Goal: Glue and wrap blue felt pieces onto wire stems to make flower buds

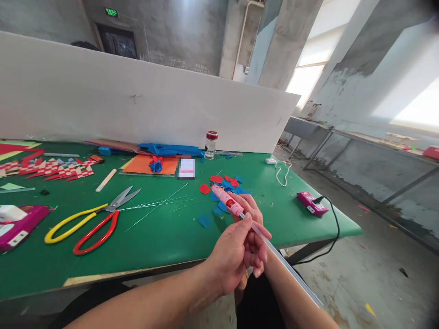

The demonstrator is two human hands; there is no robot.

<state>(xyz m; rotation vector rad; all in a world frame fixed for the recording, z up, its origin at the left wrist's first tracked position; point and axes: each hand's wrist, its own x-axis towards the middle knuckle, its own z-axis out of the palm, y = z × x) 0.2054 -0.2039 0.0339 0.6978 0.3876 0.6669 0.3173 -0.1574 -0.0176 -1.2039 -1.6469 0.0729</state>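
Glue gun (224, 198) — paper scraps (224, 184), scissors (89, 218) nearby

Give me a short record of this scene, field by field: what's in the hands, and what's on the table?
left hand: grips the glue stick behind the glue gun
right hand: holds the glue gun
table: green
scissors: left of the hands, yellow and red handles
wires: thin, beside the scissors
paper scraps: red and blue, beyond the gun
jar: red lid, by the white board
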